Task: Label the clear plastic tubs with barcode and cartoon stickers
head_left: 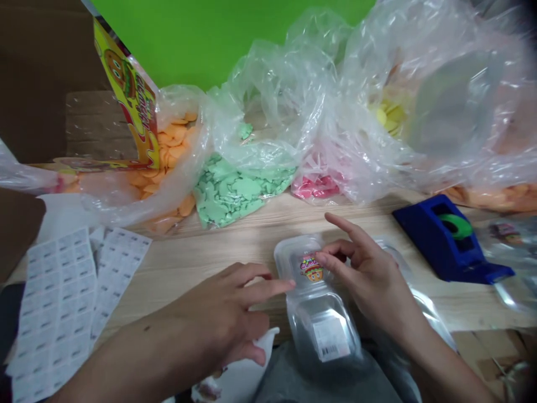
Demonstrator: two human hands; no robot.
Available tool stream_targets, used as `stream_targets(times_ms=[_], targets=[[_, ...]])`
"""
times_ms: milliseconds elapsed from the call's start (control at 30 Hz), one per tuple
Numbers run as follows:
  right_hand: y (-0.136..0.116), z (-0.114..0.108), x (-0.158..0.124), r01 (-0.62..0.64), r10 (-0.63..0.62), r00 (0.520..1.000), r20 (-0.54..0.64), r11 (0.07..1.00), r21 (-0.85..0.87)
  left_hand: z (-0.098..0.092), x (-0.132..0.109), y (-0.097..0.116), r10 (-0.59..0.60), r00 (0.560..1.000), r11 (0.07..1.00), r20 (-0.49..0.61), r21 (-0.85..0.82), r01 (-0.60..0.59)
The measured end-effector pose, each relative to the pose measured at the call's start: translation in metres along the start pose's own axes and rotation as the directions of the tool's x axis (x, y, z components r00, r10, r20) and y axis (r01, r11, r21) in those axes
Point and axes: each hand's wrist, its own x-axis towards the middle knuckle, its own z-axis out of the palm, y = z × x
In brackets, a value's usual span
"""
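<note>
An unfolded clear plastic box [298, 252] lies at the table's front edge, its near half over the person's lap. A burger-shaped sticker [312, 268] is on the far half, and a white barcode label [331, 338] shows on the near half. My right hand [364, 268] pinches at the sticker's upper right edge with thumb and finger, the index finger raised. My left hand [247, 308] is left of the box, fingers apart, its index fingertip by the box's edge. It holds nothing.
Label sheets [59, 302] lie at the left. Plastic bags of orange [172, 145], green [235, 187] and pink pieces [316, 184] line the back. A blue tape dispenser [436, 235] stands at the right, near more clear boxes [516, 285].
</note>
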Motion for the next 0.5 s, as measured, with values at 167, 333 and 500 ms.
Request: stream_targets(times_ms=[167, 333, 500], targets=[[0.004, 0.0, 0.004, 0.037, -0.036, 0.999, 0.013, 0.997, -0.071, 0.013, 0.005, -0.012, 0.042, 0.998, 0.995, 0.046, 0.089, -0.046], [0.015, 0.009, 0.001, 0.193, -0.231, 0.973, -0.031, 0.876, -0.443, 0.022, 0.014, -0.021, 0.037, 0.993, 0.991, 0.111, 0.127, -0.051], [0.018, 0.015, -0.003, 0.125, -0.258, 0.964, -0.058, 0.638, -0.759, 0.012, 0.023, -0.018, -0.024, 0.996, 0.999, 0.089, 0.038, 0.021]])
